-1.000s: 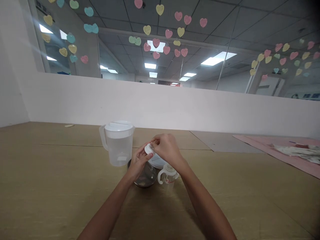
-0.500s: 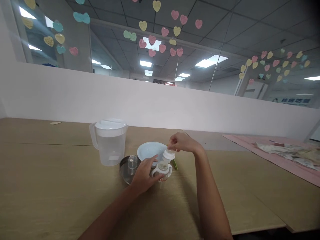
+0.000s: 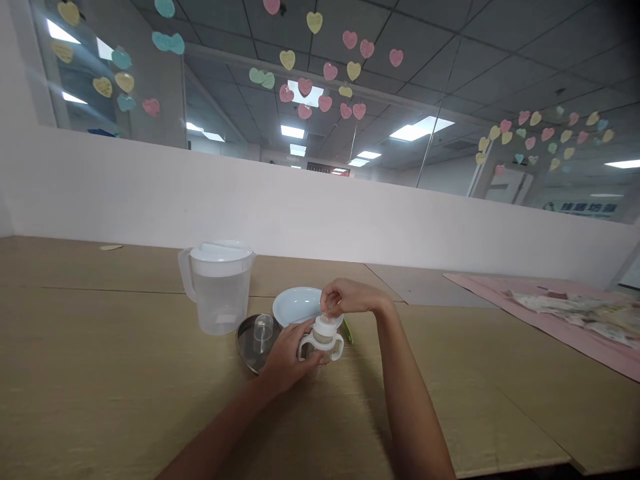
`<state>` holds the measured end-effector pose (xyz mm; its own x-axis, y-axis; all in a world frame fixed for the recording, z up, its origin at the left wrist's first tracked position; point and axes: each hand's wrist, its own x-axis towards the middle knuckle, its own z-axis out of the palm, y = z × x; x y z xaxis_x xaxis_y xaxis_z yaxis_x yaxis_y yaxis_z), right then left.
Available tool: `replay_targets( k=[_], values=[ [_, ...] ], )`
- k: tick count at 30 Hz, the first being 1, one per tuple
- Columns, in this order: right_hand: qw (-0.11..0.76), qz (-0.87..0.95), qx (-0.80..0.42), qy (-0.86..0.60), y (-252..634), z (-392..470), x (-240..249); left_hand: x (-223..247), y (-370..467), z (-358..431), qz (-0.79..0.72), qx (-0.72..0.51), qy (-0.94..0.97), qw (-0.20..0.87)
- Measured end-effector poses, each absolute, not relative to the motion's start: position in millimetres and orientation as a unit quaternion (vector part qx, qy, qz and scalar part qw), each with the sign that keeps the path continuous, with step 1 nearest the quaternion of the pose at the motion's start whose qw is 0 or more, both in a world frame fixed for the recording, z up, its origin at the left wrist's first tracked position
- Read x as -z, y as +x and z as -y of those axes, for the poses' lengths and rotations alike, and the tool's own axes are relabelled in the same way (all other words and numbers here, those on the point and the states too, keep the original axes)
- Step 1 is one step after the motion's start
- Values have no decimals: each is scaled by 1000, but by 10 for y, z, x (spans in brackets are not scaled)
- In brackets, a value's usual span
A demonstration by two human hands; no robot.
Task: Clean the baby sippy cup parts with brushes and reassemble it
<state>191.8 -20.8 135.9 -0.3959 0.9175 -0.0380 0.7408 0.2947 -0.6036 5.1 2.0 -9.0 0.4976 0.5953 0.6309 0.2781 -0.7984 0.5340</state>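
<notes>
My left hand (image 3: 290, 355) is closed round the left side of a baby bottle (image 3: 323, 348) with two white handles, which stands on the table. Above it my right hand (image 3: 346, 297) pinches the tip of a bottle nipple set in a white collar (image 3: 325, 325). The collar sits at the bottle's mouth; whether it is threaded on, I cannot tell. Just left of my left hand, a clear dome cap (image 3: 263, 329) stands in a round metal tray (image 3: 245, 341). A pale blue bowl (image 3: 289, 304) is behind the bottle, partly hidden by my hands.
A lidded clear pitcher (image 3: 221, 293) of water stands at the back left. Beside the bowl lies a green object (image 3: 348, 332), partly hidden. At the right a pink cloth (image 3: 480, 287) bears crumpled fabric (image 3: 565, 307). A white wall (image 3: 300, 213) with glass above bounds the table's rear.
My right hand has moved down and left, bringing the nipple and collar from above and behind the bottle onto its mouth. My left hand stays on the bottle.
</notes>
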Motion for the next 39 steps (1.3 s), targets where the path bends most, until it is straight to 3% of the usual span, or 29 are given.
replay_targets(
  k=[9,18,28,34,39],
  values=[
    [177,803,-166,-544,1792,413,-1492,21,43,59,-261,-428,843,196],
    [94,795,-192,-567,1616,324,-1391,39,42,42,-248,-433,839,215],
    [109,735,-225,-630,1561,338,-1384,2,39,80,-240,-436,840,218],
    [92,789,-180,-580,1611,293,-1366,8,47,72,-252,-427,843,208],
    [95,812,-225,-530,1654,203,-1321,30,64,48,-252,-436,839,207]
  ],
)
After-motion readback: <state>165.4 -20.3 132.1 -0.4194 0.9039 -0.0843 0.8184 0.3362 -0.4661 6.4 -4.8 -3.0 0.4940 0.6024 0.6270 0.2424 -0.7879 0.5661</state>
